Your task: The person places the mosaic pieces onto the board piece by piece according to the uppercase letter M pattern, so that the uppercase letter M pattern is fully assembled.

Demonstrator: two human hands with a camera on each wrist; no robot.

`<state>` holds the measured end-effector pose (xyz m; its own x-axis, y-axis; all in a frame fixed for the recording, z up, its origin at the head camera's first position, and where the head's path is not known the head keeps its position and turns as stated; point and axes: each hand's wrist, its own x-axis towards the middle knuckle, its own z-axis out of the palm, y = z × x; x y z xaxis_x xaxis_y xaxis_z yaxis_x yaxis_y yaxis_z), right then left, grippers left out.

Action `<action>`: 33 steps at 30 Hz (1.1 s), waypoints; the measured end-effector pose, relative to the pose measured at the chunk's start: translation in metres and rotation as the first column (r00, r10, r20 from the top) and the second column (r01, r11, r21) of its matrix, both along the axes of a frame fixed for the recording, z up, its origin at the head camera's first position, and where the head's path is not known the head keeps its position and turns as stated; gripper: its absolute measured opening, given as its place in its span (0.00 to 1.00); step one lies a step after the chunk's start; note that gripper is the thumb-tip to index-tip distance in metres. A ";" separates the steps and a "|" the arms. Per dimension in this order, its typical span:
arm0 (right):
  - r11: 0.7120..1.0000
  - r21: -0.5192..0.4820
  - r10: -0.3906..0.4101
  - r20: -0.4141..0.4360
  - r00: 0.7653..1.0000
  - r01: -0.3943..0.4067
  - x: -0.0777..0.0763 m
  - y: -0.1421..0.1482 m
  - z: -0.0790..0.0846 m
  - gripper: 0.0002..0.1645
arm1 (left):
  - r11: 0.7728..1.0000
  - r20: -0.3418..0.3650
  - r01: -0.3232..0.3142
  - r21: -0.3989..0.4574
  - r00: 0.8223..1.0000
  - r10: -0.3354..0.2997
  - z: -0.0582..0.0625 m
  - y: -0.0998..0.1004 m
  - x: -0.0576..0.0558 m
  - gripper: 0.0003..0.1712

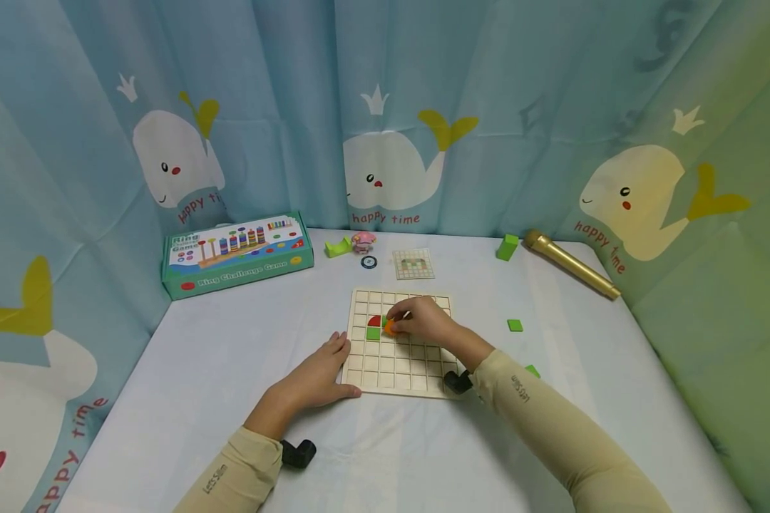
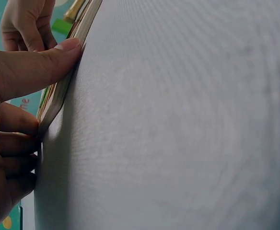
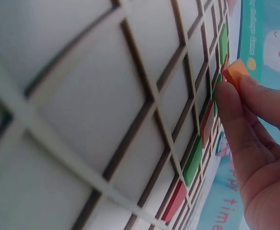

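A wooden grid board [image 1: 391, 381] lies on the table. My right hand [image 1: 426, 320] is over its upper middle and pinches a small orange piece [image 3: 237, 72] between thumb and fingertips, tilted close to the grid. Beside it on the board are a red quarter-round piece [image 1: 375, 321] and a green square [image 1: 373, 333]. More pieces sit in the squares in the right wrist view, such as a green one [image 3: 192, 163] and a red one [image 3: 175, 202]. My left hand [image 1: 314, 374] rests at the board's lower left corner, thumb on the front edge, other fingers against the left side.
Behind the board lies a pattern card [image 1: 413, 264]. A green game box [image 1: 237, 255], a pink figurine [image 1: 363, 242], a green curved block [image 1: 339, 247] and a round token [image 1: 368, 262] stand left of it. Rightward are a green block [image 1: 507, 247], gold microphone [image 1: 572, 265] and green square tile [image 1: 515, 325].
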<state>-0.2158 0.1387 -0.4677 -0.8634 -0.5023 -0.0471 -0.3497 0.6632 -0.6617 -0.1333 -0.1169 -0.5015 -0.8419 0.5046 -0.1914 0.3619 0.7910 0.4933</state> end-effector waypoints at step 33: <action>0.981 0.114 0.165 -0.048 0.985 -0.158 0.017 -0.039 -0.005 0.08 | 0.999 -0.020 0.036 0.020 0.999 -0.036 0.001 -0.004 0.000 0.58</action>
<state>-0.1987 0.1000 -0.4729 -0.7743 -0.6298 -0.0619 -0.4933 0.6619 -0.5643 -0.1335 -0.1206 -0.5006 -0.8267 0.5381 -0.1644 0.3997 0.7673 0.5014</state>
